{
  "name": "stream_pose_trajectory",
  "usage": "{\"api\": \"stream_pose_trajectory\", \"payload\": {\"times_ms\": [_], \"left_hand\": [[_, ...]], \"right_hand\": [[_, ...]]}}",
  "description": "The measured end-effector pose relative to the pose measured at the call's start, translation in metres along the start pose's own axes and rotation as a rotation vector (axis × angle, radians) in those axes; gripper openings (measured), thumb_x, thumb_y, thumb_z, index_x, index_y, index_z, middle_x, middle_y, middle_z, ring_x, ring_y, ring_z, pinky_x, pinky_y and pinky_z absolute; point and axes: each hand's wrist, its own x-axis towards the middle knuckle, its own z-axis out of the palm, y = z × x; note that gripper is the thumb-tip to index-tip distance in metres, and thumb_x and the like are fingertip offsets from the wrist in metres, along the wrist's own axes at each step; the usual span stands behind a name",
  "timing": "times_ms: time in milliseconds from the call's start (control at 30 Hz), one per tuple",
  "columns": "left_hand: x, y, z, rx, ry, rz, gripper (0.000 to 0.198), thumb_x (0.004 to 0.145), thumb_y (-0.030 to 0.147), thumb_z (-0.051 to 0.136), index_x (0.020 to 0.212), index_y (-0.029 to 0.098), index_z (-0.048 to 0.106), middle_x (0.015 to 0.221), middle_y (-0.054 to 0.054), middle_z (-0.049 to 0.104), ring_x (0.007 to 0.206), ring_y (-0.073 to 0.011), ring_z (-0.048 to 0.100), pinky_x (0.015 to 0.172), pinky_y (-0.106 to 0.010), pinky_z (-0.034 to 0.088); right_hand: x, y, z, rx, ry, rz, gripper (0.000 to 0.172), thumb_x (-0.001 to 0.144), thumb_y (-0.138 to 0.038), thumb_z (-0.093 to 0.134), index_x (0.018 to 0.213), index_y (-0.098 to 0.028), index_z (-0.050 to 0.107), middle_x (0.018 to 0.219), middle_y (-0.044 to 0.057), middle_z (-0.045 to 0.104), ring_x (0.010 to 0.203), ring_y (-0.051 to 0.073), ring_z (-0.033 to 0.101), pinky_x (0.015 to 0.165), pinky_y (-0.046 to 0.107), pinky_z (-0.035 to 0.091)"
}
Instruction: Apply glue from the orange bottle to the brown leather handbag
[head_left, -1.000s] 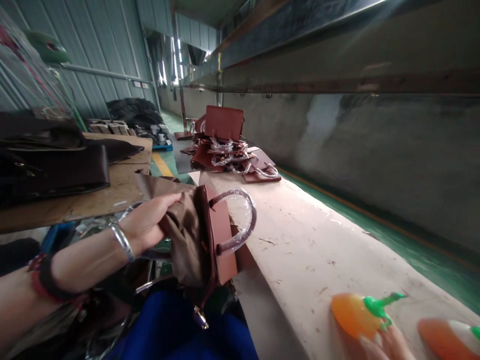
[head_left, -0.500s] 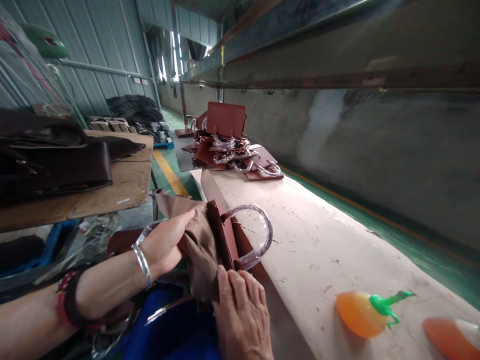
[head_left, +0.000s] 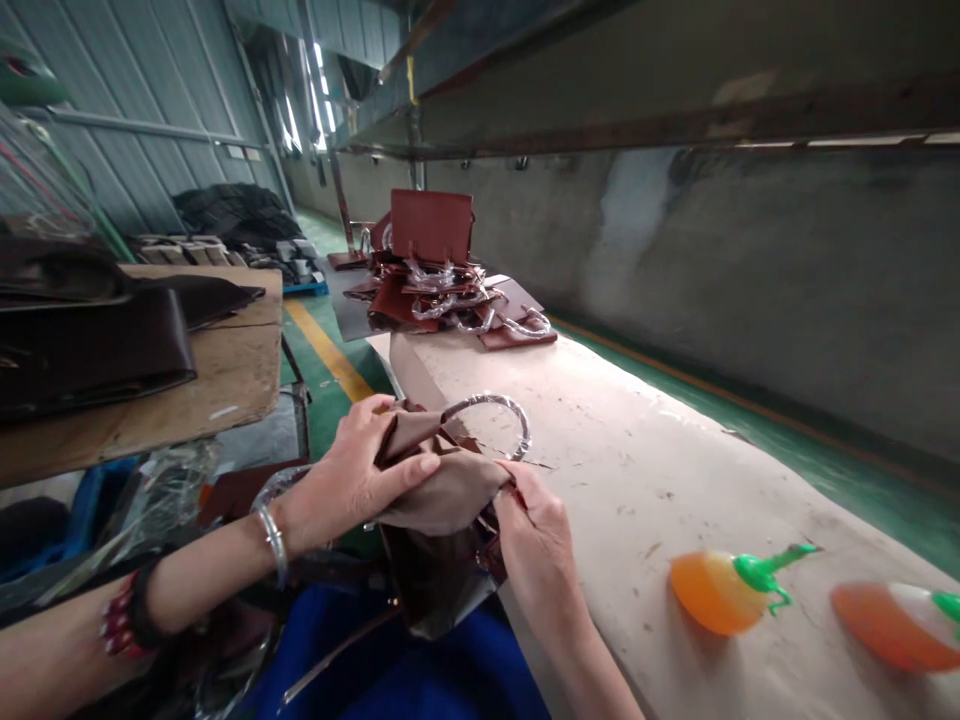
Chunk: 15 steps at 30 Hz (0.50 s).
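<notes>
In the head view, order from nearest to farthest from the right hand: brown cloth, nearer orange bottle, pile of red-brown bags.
1. brown cloth: gripped by the right hand.
2. nearer orange bottle: lying to its right.
3. pile of red-brown bags: far end, ahead.

A reddish-brown leather handbag (head_left: pixel 439 590) is hanging upright off the near edge of the bench (head_left: pixel 660 470), its plastic-wrapped handle (head_left: pixel 487 400) is arching above it, and taupe fabric (head_left: pixel 450 490) is bunching over its top.
</notes>
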Motion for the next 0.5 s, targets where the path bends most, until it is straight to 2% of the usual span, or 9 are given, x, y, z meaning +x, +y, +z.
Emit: {"api": "stream_pose_trajectory", "payload": {"times_ms": [67,100,167,267,333,433,500], "left_hand": [[-0.001,-0.002,0.004,-0.020,-0.067,0.065,0.101,0.053,0.070,0.064,0.133,0.013,0.040,0.142,-0.017,0.031,0.132,-0.0368,0.031,0.111,-0.051,0.027],[-0.001,-0.003,0.006,-0.013,-0.117,0.108,0.109,0.048,0.066,0.070,0.136,0.014,0.034,0.144,-0.017,0.029,0.133,-0.0368,0.029,0.112,-0.052,0.026],[0.000,-0.004,0.012,0.049,-0.160,0.166,0.111,0.043,0.055,0.078,0.137,0.014,0.033,0.141,-0.018,0.035,0.131,-0.0364,0.032,0.111,-0.052,0.027],[0.007,-0.006,0.019,0.177,-0.086,0.243,0.089,0.052,0.041,0.076,0.129,0.010,0.044,0.134,-0.019,0.045,0.127,-0.0371,0.037,0.110,-0.054,0.027],[0.015,-0.007,0.022,0.204,-0.061,0.396,0.071,0.064,0.035,0.066,0.127,0.009,0.047,0.135,-0.018,0.046,0.130,-0.0350,0.034,0.111,-0.053,0.024],[0.028,-0.002,0.023,0.158,-0.163,0.594,0.055,0.077,0.026,0.049,0.130,0.015,0.047,0.134,-0.012,0.050,0.128,-0.0262,0.040,0.110,-0.043,0.030],[0.038,0.008,0.023,0.126,-0.232,0.569,0.052,0.078,0.023,0.041,0.129,0.016,0.050,0.124,-0.009,0.059,0.114,-0.0230,0.052,0.101,-0.038,0.039]], "right_hand": [[0.004,-0.004,-0.002,0.138,-0.014,0.106,0.022,0.080,-0.021,0.048,0.089,-0.018,0.068,0.079,0.001,0.066,0.078,0.017,0.059,0.071,0.025,0.046],[0.005,-0.005,-0.003,0.211,-0.017,0.162,0.021,0.079,-0.021,0.049,0.088,-0.018,0.068,0.074,-0.001,0.064,0.074,0.016,0.058,0.066,0.024,0.045],[0.006,-0.005,-0.003,0.316,-0.014,0.228,0.019,0.077,-0.023,0.050,0.085,-0.018,0.067,0.067,-0.002,0.060,0.067,0.015,0.056,0.059,0.022,0.043],[0.009,0.000,-0.002,0.381,0.001,0.259,0.018,0.075,-0.023,0.050,0.082,-0.017,0.066,0.066,-0.003,0.059,0.063,0.013,0.052,0.054,0.020,0.041],[0.013,0.004,-0.002,0.423,0.003,0.285,0.017,0.072,-0.022,0.051,0.079,-0.017,0.065,0.066,-0.003,0.059,0.058,0.011,0.049,0.050,0.018,0.038],[0.018,0.007,-0.003,0.484,0.002,0.326,0.013,0.070,-0.025,0.052,0.074,-0.016,0.061,0.063,-0.004,0.055,0.054,0.009,0.047,0.048,0.018,0.038],[0.021,0.007,-0.007,0.501,-0.018,0.356,0.013,0.071,-0.029,0.055,0.073,-0.017,0.058,0.060,-0.005,0.052,0.050,0.008,0.044,0.044,0.018,0.036]]}}
